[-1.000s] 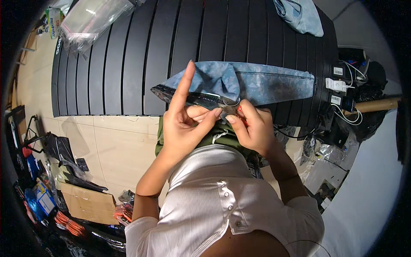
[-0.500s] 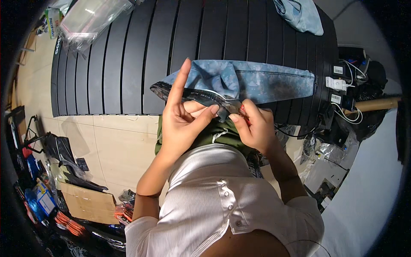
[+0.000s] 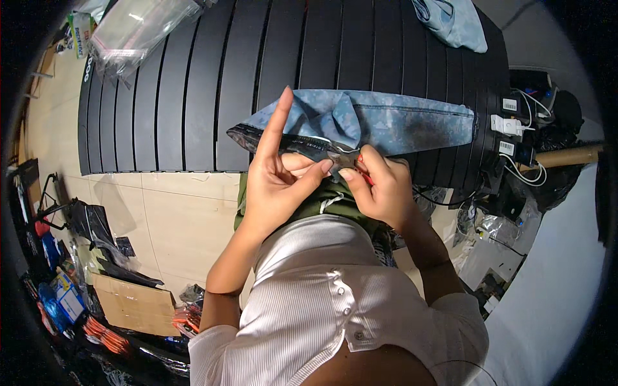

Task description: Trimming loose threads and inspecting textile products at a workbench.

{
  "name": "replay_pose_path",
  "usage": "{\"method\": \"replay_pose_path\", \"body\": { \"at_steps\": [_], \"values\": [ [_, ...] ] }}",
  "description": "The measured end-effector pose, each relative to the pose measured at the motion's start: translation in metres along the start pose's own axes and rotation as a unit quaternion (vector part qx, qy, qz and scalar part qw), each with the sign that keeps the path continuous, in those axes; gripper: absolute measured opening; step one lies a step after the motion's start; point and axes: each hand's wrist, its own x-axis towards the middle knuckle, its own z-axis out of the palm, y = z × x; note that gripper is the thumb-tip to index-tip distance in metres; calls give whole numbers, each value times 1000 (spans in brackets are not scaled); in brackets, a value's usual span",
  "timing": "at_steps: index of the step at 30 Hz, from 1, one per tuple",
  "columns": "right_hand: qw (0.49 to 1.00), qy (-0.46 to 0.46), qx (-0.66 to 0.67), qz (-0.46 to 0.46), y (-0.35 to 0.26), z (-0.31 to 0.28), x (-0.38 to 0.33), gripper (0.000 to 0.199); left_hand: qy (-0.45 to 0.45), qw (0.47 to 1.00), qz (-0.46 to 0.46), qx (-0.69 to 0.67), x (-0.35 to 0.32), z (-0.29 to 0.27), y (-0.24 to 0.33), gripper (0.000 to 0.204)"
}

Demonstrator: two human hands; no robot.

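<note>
A blue mottled garment [image 3: 412,122] lies lengthwise on the slatted black table, its dark-edged opening [image 3: 293,141] drawn toward me at the near edge. With thumb and curled fingers, my left hand [image 3: 270,180] pinches the dark edge, while its index finger points straight up. Close beside it, my right hand [image 3: 383,186] is closed near the same edge. A small red thing [image 3: 367,179] shows between its fingers; most of it is hidden, so its kind is unclear. A thin whitish cord [image 3: 347,149] runs along the edge between my hands.
A folded light-blue garment [image 3: 454,26] lies at the table's far right, clear plastic bags [image 3: 138,32] at its far left. White cables and a plug [image 3: 508,125] sit by the right end. A cardboard piece [image 3: 132,305] and packaging lie on the floor at left.
My right hand has shifted slightly toward my left, its index finger higher at the garment's edge. My left hand has tilted a little to the right and keeps its pinch.
</note>
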Motion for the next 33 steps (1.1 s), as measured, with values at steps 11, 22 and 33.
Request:
{"method": "replay_pose_path", "body": {
  "at_steps": [11,22,33],
  "values": [
    [999,1,32,9,-3,-2,0,21,-27,999,12,30,-1,1,1,87],
    [1000,8,-6,-17,2,-2,0,22,-18,999,14,45,-3,5,2,84],
    [1000,8,0,15,0,0,-4,22,65,996,-40,-44,-2,13,11,73]
  ]
}}
